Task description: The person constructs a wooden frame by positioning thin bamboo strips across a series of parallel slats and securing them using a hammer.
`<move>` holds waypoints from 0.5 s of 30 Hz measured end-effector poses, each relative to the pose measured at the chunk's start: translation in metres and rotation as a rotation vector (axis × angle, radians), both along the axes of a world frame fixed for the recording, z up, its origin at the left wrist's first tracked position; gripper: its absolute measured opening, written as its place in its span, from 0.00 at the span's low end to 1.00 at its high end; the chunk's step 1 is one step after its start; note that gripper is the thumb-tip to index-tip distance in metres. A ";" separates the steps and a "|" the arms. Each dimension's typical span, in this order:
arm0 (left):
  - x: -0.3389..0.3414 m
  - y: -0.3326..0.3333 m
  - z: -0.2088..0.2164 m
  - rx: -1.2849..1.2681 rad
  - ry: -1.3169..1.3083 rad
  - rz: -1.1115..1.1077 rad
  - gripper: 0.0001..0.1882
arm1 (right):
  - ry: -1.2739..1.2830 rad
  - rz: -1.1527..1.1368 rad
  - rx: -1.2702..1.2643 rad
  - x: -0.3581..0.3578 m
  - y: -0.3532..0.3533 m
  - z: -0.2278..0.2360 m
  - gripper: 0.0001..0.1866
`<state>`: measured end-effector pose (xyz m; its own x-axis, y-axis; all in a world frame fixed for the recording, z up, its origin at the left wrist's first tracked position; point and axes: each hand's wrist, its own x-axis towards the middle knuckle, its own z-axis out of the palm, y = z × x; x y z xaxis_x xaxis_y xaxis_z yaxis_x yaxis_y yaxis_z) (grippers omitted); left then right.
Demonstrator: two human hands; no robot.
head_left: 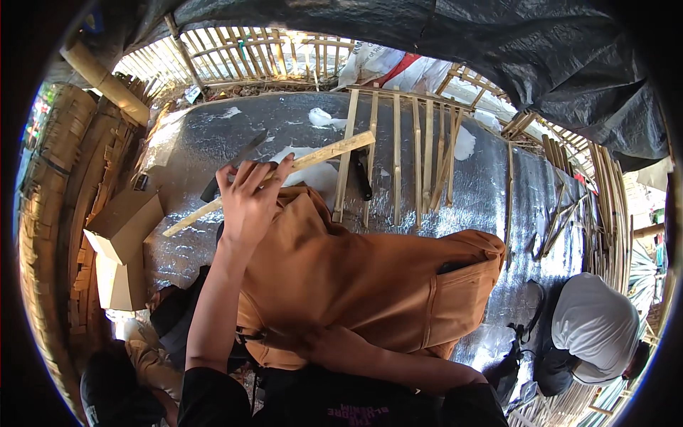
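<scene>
Here, fingers hold one slat.

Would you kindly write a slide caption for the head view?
Left hand holding a bamboo strip, slats lying on the silvery sheet beyond.

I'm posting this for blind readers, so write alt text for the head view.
The person's left hand holds a pale bamboo strip, while the right hand is low by brown fabric. Beyond, other strips lie on a silvery sheet.
</scene>
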<state>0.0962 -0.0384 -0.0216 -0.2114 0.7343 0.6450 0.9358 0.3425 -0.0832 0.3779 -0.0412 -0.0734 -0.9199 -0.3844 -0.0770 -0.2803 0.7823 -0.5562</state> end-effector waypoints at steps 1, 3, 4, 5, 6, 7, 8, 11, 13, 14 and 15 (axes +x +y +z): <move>-0.002 -0.001 0.004 -0.008 0.005 0.011 0.24 | 0.005 0.011 -0.008 0.001 -0.001 0.002 0.19; -0.006 0.003 0.012 0.069 0.004 0.011 0.22 | -0.030 0.034 -0.144 -0.001 0.006 0.014 0.17; -0.007 0.004 0.020 0.069 0.023 0.025 0.20 | -0.025 0.040 -0.140 -0.005 0.015 0.022 0.17; -0.009 0.002 0.025 0.062 0.029 0.030 0.20 | -0.138 0.039 -0.124 -0.021 0.031 0.042 0.17; -0.011 0.000 0.029 0.060 0.004 0.026 0.21 | -0.254 0.037 -0.108 -0.039 0.046 0.053 0.17; -0.012 -0.002 0.033 0.058 -0.019 0.023 0.21 | -0.057 -0.146 -0.096 -0.057 0.054 0.053 0.17; -0.015 -0.003 0.038 0.057 -0.020 0.023 0.21 | 0.136 -0.333 -0.078 -0.077 0.062 0.052 0.18; -0.027 -0.014 0.052 0.060 -0.011 0.051 0.21 | 0.219 -0.710 0.066 -0.162 0.073 0.013 0.24; -0.030 -0.004 0.060 0.142 0.014 0.044 0.22 | -0.018 -0.631 0.197 -0.211 0.105 -0.062 0.30; -0.032 -0.005 0.063 0.133 0.008 0.049 0.22 | -0.118 -0.548 0.188 -0.226 0.106 -0.081 0.32; -0.032 -0.004 0.064 0.137 0.010 0.036 0.22 | -0.220 -0.471 0.181 -0.238 0.111 -0.099 0.33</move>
<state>0.0640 -0.0419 0.0424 -0.2291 0.6311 0.7411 0.9221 0.3847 -0.0426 0.1401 0.0696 -0.1723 -0.9441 0.1026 -0.3133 0.2310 0.8839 -0.4067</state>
